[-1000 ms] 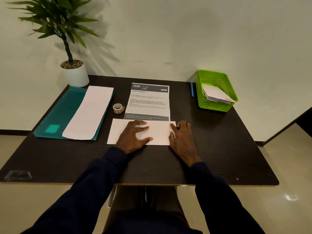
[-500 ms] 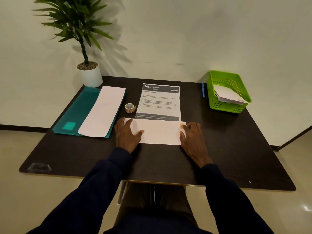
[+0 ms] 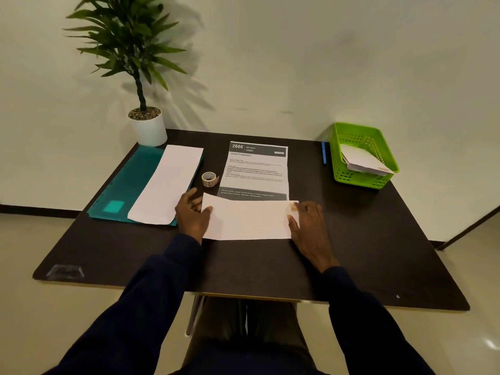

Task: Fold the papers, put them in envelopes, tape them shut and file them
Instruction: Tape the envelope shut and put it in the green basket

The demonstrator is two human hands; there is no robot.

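A white paper (image 3: 249, 220) lies crosswise on the dark table (image 3: 243, 266) in front of me, its far edge over the bottom of a printed sheet (image 3: 255, 169) headed "2666". My left hand (image 3: 190, 215) holds its left end, thumb on top, and that end is slightly raised. My right hand (image 3: 308, 226) holds the right end, thumb on top, with fingertips showing through the paper. A small tape roll (image 3: 209, 179) stands just left of the printed sheet. A long white sheet (image 3: 167, 182) rests on a teal folder (image 3: 127, 182) at the left.
A green basket (image 3: 359, 180) at the back right holds white envelopes (image 3: 362, 159). A blue pen (image 3: 323, 152) lies beside it. A potted plant (image 3: 148, 128) stands at the back left corner. The wall runs right behind the table.
Both hands have slid outward from the top of the white paper to its two ends. The paper has shifted a little away from me onto the printed sheet's bottom edge.
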